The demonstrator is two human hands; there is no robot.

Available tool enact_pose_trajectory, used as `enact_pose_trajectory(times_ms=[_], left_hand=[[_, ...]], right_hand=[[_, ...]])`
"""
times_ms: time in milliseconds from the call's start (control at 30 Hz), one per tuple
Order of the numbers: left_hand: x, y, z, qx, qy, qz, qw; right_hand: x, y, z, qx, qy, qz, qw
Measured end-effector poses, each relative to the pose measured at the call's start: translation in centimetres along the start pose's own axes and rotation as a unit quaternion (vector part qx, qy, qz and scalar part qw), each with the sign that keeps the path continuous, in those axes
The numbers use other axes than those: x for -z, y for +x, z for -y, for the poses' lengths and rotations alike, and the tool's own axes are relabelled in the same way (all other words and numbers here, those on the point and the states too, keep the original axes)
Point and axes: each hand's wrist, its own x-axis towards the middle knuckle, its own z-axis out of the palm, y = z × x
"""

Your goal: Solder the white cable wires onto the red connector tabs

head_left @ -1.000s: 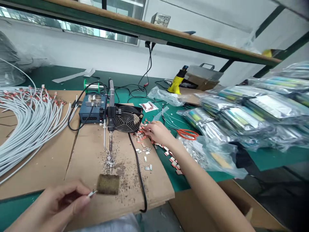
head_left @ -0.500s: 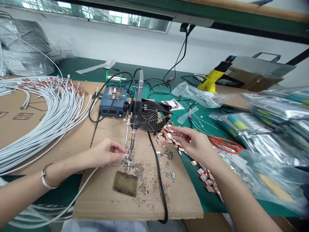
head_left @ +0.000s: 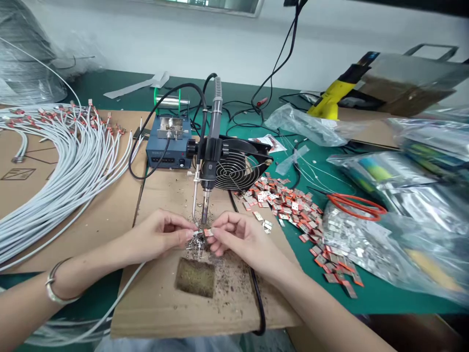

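Note:
My left hand (head_left: 164,232) pinches the end of a white cable (head_left: 134,277), whose tip points right below the soldering iron. In my right hand (head_left: 236,237) a small red-and-silver connector piece (head_left: 208,232) is held between thumb and fingers, close to the cable tip. The soldering iron (head_left: 210,166) hangs tip-down in a stand just above both hands. Solder scraps (head_left: 196,244) lie beneath the fingertips. Nearer to me, a brown sponge (head_left: 195,277) rests on the cardboard (head_left: 157,313).
Behind stand a blue soldering station (head_left: 168,149), a solder spool (head_left: 170,100) and a black fan (head_left: 238,168). Many white cables (head_left: 84,171) lie left. Red-and-silver pieces (head_left: 296,208), plastic bags (head_left: 414,195) and a yellow heat gun (head_left: 330,100) are at right.
My right hand has moved left from the pile of pieces to beside my left hand, bringing a red-and-silver piece. The camera view has tilted downward.

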Motion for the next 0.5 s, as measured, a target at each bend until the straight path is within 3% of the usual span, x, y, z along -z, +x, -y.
enact_pose_trajectory(times_ms=[133, 500], left_hand=[[0.09, 0.06, 0.07, -0.01, 0.008, 0.014, 1.0], [0.24, 0.06, -0.29, -0.025, -0.009, 0.035, 0.999]], right_hand=[[-0.29, 0.11, -0.35, -0.004, 0.056, 0.01, 0.998], [-0.4, -0.13, -0.48, 0.014, 0.08, 0.004, 0.997]])
